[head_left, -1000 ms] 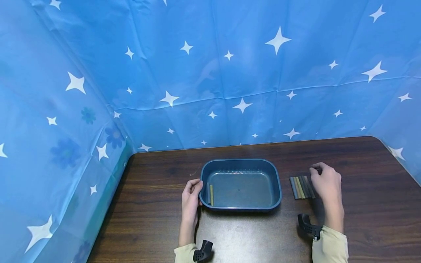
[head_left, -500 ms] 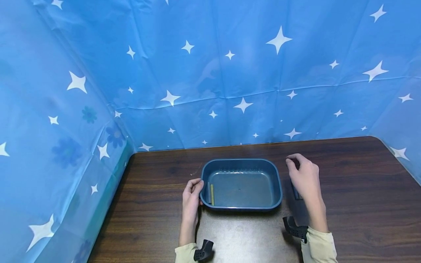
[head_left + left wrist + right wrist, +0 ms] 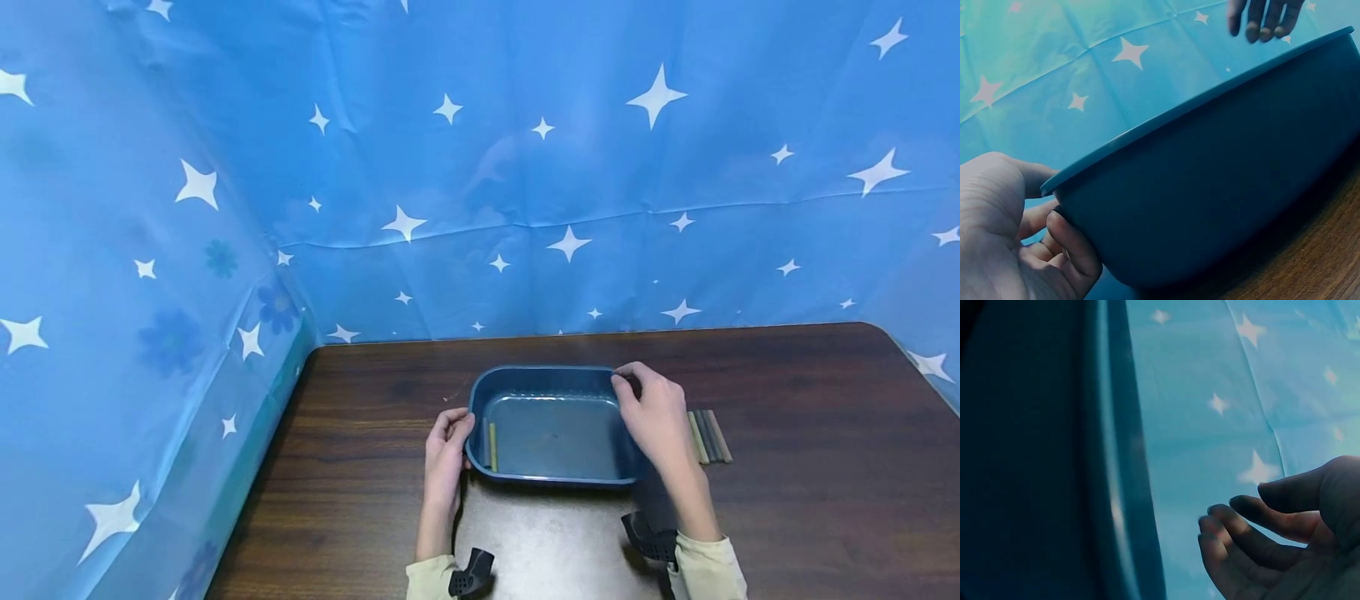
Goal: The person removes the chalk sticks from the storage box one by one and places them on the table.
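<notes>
My left hand point(image 3: 444, 454) grips the left end of a dark blue plastic basin point(image 3: 555, 433). In the left wrist view, its thumb lies at the rim and curled fingers press the outer wall point(image 3: 1197, 169). Inside the basin's left end lie a yellowish stick point(image 3: 492, 447) and a dim greyish stick point(image 3: 486, 442). Over the basin's right end hovers my right hand point(image 3: 660, 412). The right wrist view shows its fingers point(image 3: 1244, 540) loosely bent, thumb apart, with nothing between them. Several short sticks point(image 3: 708, 437) lie side by side right of the basin, partly hidden by the hand.
The dark wooden table point(image 3: 360, 417) reaches back to a blue star-patterned curtain point(image 3: 495, 167), which also hangs along the left side. Black wrist cameras point(image 3: 472, 573) sit at both sleeves, close above the table.
My right hand has moved left from beside the row of sticks, across them, to the basin's right end. My left hand stays on the basin. The head view has shifted slightly.
</notes>
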Demonstrator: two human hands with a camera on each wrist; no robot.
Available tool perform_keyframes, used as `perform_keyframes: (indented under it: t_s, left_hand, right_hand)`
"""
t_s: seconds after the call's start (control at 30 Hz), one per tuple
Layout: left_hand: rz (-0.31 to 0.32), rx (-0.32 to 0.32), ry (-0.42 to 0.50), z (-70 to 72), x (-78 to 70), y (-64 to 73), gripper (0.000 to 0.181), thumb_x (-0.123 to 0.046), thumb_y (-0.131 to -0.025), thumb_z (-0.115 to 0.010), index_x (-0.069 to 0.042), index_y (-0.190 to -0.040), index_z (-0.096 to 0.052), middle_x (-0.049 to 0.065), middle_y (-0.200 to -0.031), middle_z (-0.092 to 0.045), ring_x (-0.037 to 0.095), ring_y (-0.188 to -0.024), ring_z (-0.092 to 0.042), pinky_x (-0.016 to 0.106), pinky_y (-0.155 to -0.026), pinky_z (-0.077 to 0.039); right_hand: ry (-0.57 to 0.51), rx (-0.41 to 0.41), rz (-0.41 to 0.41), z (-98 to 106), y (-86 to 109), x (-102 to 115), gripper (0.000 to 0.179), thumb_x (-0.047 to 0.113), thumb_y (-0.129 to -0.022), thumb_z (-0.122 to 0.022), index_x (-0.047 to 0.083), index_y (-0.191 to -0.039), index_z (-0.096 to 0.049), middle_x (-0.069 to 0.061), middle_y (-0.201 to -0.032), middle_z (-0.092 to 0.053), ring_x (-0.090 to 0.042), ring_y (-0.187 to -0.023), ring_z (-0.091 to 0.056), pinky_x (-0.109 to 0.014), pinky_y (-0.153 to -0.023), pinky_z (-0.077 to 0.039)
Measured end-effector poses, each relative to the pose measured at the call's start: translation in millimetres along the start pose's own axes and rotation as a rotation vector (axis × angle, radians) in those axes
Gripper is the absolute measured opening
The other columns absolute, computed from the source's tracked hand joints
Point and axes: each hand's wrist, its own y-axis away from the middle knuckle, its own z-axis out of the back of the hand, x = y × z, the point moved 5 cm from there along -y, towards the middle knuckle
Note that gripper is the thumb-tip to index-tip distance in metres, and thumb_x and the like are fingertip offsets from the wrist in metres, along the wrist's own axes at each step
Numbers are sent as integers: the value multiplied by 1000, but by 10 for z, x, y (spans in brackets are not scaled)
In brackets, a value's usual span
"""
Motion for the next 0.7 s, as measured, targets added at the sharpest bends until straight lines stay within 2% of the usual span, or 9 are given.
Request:
perform_keyframes:
  t_s: [0.37,0.57,0.7]
  left_hand:
    - [-3,5,5,-10,-3,7,33,-14,-102,-63,8,-126,-59,6,-94,-64,7,-57,-45,18,-47,-37]
    - [3,3,4,-6,-11,-8,33,-14,-101,-64,8,-126,-59,8,-98,-67,7,-58,-45,18,-47,-37]
    - [10,1,-7,11,-16,-17,34,-15,-101,-64,6,-127,-60,6,-97,-67,6,-59,-45,18,-47,-37]
  right_hand:
    - [-28,232,82,-772,103,364,15,9,-101,-65,0,-109,-74,-7,-87,-69,-16,-70,-57,-35,-62,-48]
    - [14,304,156,-1090,173,514,16,8,-99,-66,-2,-109,-73,-10,-93,-72,-18,-75,-63,-39,-66,-53]
    - [36,345,161,-1253,215,568,19,9,-99,-66,-4,-113,-71,-14,-100,-72,-20,-77,-62,-39,-67,-53]
